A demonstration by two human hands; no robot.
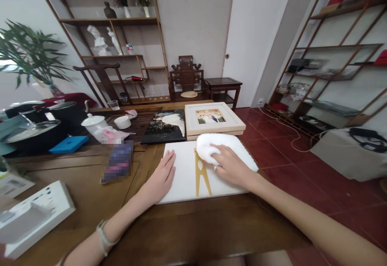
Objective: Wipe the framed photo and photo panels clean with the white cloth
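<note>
My left hand [161,177] lies flat on the left part of a white board [181,189], its fingers stretched out. In my right hand [228,164] is a white fluffy cloth [208,143], which is pressed onto the board's upper right. The cloth is bunched at my fingers and spreads out to the right under my hand. A flat gold shape like a clothes peg [200,177] shows on the board between my hands. The cloth partly covers its top end. Whether the shape is printed or a separate piece, I cannot tell.
Behind the board lie a framed photo [238,125] and a dark picture panel [151,133]. To the left are a white foam packing piece [57,205], a blue box [68,144], a white lidded cup [93,123] and black pots [68,113]. The wooden table's [211,225] right edge borders the red floor.
</note>
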